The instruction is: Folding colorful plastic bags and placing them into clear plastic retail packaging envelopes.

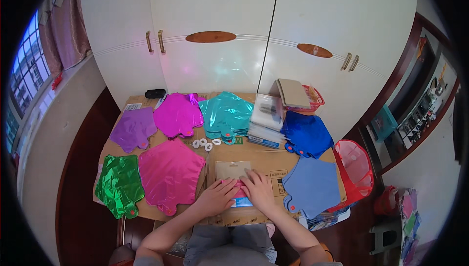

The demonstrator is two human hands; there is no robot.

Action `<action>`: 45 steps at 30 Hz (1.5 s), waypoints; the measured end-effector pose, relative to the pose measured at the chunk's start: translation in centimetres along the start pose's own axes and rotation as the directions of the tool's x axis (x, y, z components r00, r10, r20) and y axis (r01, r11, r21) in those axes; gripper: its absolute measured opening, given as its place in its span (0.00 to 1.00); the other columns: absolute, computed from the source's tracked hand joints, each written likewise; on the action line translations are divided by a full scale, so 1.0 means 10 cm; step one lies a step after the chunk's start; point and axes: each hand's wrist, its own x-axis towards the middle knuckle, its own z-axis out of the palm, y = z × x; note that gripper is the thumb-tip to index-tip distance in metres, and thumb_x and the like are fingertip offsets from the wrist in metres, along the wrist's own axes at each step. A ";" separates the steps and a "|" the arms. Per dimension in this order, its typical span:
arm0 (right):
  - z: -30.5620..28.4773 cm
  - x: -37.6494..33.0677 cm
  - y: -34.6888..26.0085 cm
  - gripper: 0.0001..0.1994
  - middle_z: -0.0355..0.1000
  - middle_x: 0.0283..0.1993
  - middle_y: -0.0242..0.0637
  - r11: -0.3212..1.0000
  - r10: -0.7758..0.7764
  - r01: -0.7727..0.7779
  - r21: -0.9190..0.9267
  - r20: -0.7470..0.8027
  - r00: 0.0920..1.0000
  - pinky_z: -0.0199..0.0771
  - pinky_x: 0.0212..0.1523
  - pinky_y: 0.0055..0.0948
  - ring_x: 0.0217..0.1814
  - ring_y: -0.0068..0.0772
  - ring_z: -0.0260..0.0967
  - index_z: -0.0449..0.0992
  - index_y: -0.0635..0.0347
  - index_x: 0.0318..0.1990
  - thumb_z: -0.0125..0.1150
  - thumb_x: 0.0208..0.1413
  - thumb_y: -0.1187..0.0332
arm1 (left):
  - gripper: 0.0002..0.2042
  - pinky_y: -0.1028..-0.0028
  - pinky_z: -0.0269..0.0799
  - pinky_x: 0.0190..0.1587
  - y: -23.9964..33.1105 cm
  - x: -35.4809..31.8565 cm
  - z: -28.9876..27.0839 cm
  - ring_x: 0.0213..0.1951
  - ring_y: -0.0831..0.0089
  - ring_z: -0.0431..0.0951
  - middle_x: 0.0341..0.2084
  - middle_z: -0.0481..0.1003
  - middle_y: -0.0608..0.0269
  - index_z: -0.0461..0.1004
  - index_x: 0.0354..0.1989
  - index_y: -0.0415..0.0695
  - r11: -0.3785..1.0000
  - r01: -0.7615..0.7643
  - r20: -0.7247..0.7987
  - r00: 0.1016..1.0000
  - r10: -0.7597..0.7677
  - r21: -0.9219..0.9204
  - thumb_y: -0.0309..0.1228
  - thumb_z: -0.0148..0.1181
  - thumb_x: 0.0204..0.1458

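Observation:
Near the table's front edge, a clear plastic bag with a blue printed strip at its lower end lies flat. On the bag is a piece of bright pink foil, partly covered by my fingers; I cannot tell if it is inside or on top. My left hand presses on the foil's left side with outstretched fingers. From the right, my right hand rests on the foil and bag, its fingers spread and lying flat. Neither hand is closed around anything.
Flat foil balloons lie around the cardboard-covered table: green, pink, purple, magenta, teal, dark blue and pale blue. White rolls and packs of clear bags sit between. A red basket stands right.

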 end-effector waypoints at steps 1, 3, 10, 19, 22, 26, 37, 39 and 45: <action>0.01 -0.01 0.01 0.18 0.64 0.57 0.37 0.999 -0.011 0.011 -0.041 0.004 1.000 0.60 0.54 0.41 0.59 0.39 0.60 0.73 0.51 0.48 0.62 0.49 0.60 | 0.25 0.59 0.55 0.63 0.02 0.01 -0.02 0.63 0.62 0.60 0.60 0.62 0.53 0.63 0.59 0.44 1.000 -0.003 0.016 1.000 0.003 0.017 0.42 0.53 0.54; 0.00 0.02 0.03 0.18 0.65 0.57 0.34 0.991 -0.033 0.034 -0.128 0.008 0.999 0.61 0.53 0.40 0.60 0.39 0.60 0.73 0.50 0.48 0.61 0.49 0.59 | 0.26 0.58 0.55 0.63 0.02 0.02 -0.03 0.63 0.61 0.60 0.60 0.62 0.53 0.63 0.59 0.44 0.999 -0.005 0.046 0.999 0.002 0.049 0.44 0.52 0.55; -0.50 0.90 1.10 0.13 0.72 0.44 0.45 0.997 0.078 -0.076 0.022 -0.117 0.990 0.67 0.44 0.46 0.48 0.50 0.67 0.73 0.59 0.42 0.58 0.46 0.70 | 0.32 0.55 0.54 0.62 0.11 0.03 -0.11 0.62 0.58 0.60 0.60 0.62 0.50 0.62 0.60 0.42 0.995 0.041 0.086 0.995 -0.049 0.093 0.52 0.52 0.51; -0.72 1.70 2.86 0.09 0.73 0.40 0.45 0.959 0.225 -0.264 -0.106 -0.283 0.932 0.71 0.45 0.43 0.45 0.49 0.70 0.76 0.59 0.38 0.56 0.48 0.74 | 0.21 0.69 0.73 0.44 0.26 0.11 -0.21 0.40 0.66 0.75 0.38 0.73 0.58 0.72 0.44 0.37 1.000 -0.029 0.068 0.997 0.030 -0.011 0.38 0.59 0.43; -0.52 1.68 2.54 0.06 0.73 0.37 0.44 0.994 0.102 -0.106 -0.023 -0.127 0.987 0.72 0.44 0.42 0.42 0.47 0.71 0.78 0.57 0.33 0.57 0.48 0.71 | 0.16 0.72 0.76 0.38 0.28 0.15 -0.25 0.35 0.65 0.77 0.34 0.75 0.57 0.74 0.41 0.37 0.990 -0.111 0.029 0.994 0.109 0.087 0.34 0.57 0.44; -0.42 1.54 2.16 0.08 0.75 0.33 0.43 0.994 0.067 -0.086 0.069 0.237 0.969 0.73 0.40 0.41 0.38 0.46 0.73 0.78 0.59 0.33 0.57 0.48 0.66 | 0.15 0.72 0.77 0.37 0.30 0.20 -0.30 0.37 0.63 0.79 0.35 0.75 0.54 0.74 0.39 0.37 0.989 -0.120 0.043 0.992 0.117 0.085 0.31 0.55 0.44; -0.44 1.07 2.03 0.11 0.77 0.33 0.44 0.943 0.332 -0.307 -0.129 0.309 0.891 0.74 0.38 0.41 0.36 0.45 0.75 0.75 0.58 0.40 0.56 0.47 0.70 | 0.10 0.72 0.78 0.34 0.13 0.08 -0.22 0.39 0.66 0.80 0.40 0.76 0.51 0.72 0.35 0.40 0.992 -0.122 0.186 0.975 0.122 -0.013 0.32 0.54 0.48; -0.40 1.05 2.01 0.10 0.77 0.32 0.44 0.940 0.341 -0.327 -0.100 0.241 0.909 0.75 0.38 0.41 0.35 0.46 0.75 0.75 0.58 0.39 0.56 0.48 0.71 | 0.07 0.70 0.78 0.32 0.10 0.06 -0.18 0.38 0.66 0.80 0.41 0.76 0.51 0.72 0.33 0.41 0.993 -0.112 0.150 0.982 0.118 -0.047 0.31 0.53 0.48; -0.79 0.80 1.76 0.10 0.76 0.30 0.45 0.948 0.318 -0.314 -0.058 0.059 0.946 0.75 0.35 0.39 0.33 0.45 0.75 0.74 0.59 0.41 0.57 0.50 0.73 | 0.07 0.68 0.77 0.29 0.06 0.11 -0.22 0.33 0.67 0.81 0.45 0.75 0.52 0.72 0.33 0.42 0.992 -0.093 0.276 0.955 0.112 -0.081 0.32 0.52 0.50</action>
